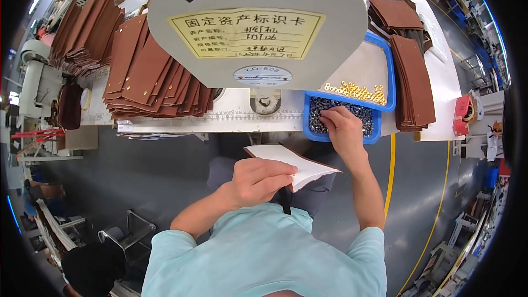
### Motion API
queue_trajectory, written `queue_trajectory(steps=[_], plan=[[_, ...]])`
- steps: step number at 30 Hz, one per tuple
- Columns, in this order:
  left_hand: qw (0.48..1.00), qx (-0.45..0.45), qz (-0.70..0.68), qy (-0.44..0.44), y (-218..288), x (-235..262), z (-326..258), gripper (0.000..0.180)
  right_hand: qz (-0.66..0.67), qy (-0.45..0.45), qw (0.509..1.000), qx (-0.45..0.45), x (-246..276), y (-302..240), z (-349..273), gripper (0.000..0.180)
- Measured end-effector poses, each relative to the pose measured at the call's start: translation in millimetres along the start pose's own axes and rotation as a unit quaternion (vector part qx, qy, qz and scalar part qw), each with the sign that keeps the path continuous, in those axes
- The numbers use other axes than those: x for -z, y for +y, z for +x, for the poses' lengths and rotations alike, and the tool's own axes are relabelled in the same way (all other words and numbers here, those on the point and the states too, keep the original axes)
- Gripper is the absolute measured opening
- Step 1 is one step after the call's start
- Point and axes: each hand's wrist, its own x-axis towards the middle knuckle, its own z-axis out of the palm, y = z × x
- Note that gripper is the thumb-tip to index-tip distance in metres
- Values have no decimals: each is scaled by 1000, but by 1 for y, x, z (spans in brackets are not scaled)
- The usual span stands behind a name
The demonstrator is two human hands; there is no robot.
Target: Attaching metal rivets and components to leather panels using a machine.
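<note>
My left hand (258, 180) is closed on a leather panel (302, 169) in front of my lap. The panel's white backing faces up, and brown shows along its edge. My right hand (345, 127) reaches into a small blue tray (377, 127) full of tiny silver metal pieces (358, 112). Its fingertips are pinched together at the pieces; what is between them is too small to make out. Behind it, a larger blue tray (391, 71) holds loose gold-coloured metal rings (360, 91).
A large grey machine head (220, 74) stands over the bench in front of me. Stacked brown leather panels lie left (148, 71) and right (411, 80) of it. A ruler strip (220, 116) runs along the bench front. Farther left stands a white machine (38, 85).
</note>
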Motion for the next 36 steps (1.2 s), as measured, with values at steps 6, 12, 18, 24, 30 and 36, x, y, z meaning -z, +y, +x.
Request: queue_trajectory(steps=[6, 12, 18, 24, 30, 36], plan=[[999, -49, -15, 8, -1, -2, 2, 25, -9, 56, 998, 4, 13, -1, -2, 12], [998, -41, -35, -21, 0, -1, 3, 25, 327, -83, 925, -175, 61, -48, -12, 9], [997, -64, -43, -27, 1, -2, 5, 24, 520, -359, 743, -220, 74, -74, -14, 10], [995, -83, -35, -29, 1, -2, 5, 23, 575, -407, 647, -291, 66, -72, -18, 10], [995, -93, -25, -32, 2, -2, 4, 23, 579, -419, 619, -325, 62, -72, -21, 9], [996, -83, -17, -36, 0, -2, 2, 23, 574, -385, 638, -339, 62, -81, -30, 8]])
